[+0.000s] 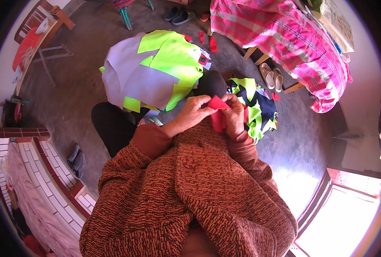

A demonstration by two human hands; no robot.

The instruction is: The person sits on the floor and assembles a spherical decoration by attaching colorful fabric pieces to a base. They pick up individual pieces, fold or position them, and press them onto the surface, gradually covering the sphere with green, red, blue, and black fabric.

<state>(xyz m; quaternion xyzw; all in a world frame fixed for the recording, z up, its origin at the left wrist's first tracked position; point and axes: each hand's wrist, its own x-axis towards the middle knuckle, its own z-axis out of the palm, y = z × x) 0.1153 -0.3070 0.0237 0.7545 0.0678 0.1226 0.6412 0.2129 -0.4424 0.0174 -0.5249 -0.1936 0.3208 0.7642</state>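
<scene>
Between my two hands, above my lap, is a small piece of red cloth [217, 103]. My left hand [194, 112] pinches its left side with thumb and finger. The right side of the cloth is pinched by my right hand [234, 112]. More red cloth [218, 122] hangs just below, against my knitted jacket; its lower end is hidden. Beyond my left hand lies a large pile of grey and neon yellow fabric pieces [154, 68]. To the right of my right hand sits a heap of black and neon yellow scraps [259, 109].
At the far right stands a piece of furniture under a pink checked cloth [276, 38], with pale shoes [271, 77] beside it. Red scraps [213, 45] and dark shoes [180, 16] lie on the floor ahead. Left are a folding table [38, 43] and a white-tiled ledge [49, 171].
</scene>
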